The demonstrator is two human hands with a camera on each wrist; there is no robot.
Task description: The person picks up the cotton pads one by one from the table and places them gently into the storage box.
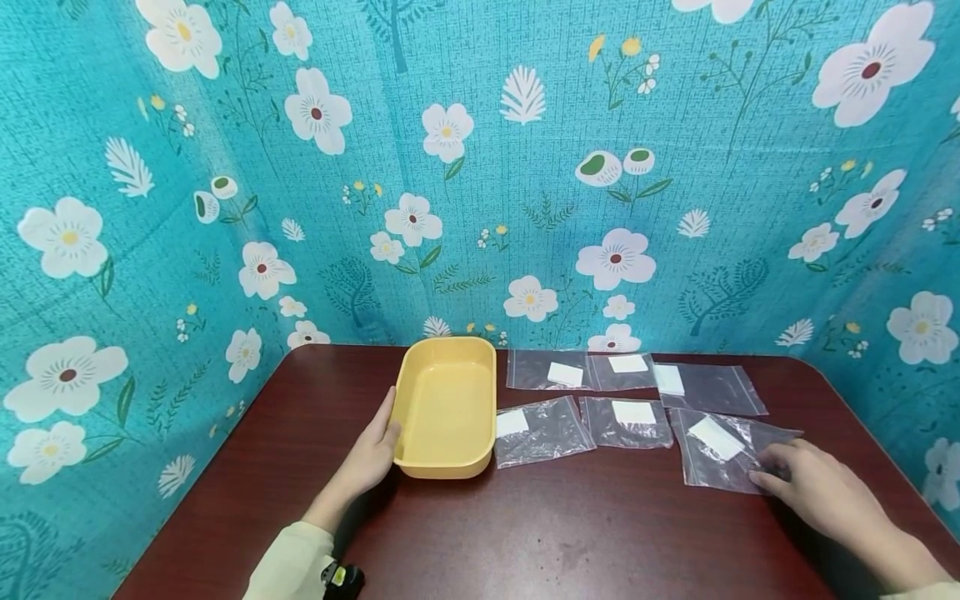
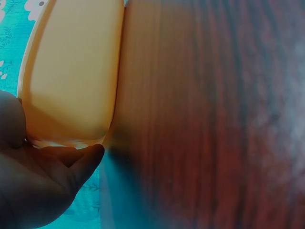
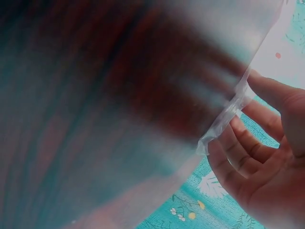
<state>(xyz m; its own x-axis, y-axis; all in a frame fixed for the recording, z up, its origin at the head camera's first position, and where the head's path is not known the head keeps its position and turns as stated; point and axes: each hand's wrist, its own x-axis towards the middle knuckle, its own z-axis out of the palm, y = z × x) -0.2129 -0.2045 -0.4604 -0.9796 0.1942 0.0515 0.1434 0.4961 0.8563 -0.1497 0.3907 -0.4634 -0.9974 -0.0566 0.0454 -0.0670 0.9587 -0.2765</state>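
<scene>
A yellow rectangular tray (image 1: 442, 468) stands on the left part of the table. My left hand (image 1: 375, 446) holds it by its left side, thumb at the rim and a finger along the outer wall; the other fingers are hidden. To the right, the thumb and fingers of my right hand (image 1: 821, 483) pinch the right edge of a clear zip bag (image 1: 701, 475) with a white label. In the right wrist view, the crinkled bag edge (image 3: 221, 124) runs between the thumb and the fingers.
Several similar zip bags with white labels lie in two rows, including a bag (image 1: 566, 433) beside the tray and another bag (image 1: 716, 387) at the back right. The dark red table (image 1: 540, 533) ends against a blue flowered curtain (image 1: 510, 208).
</scene>
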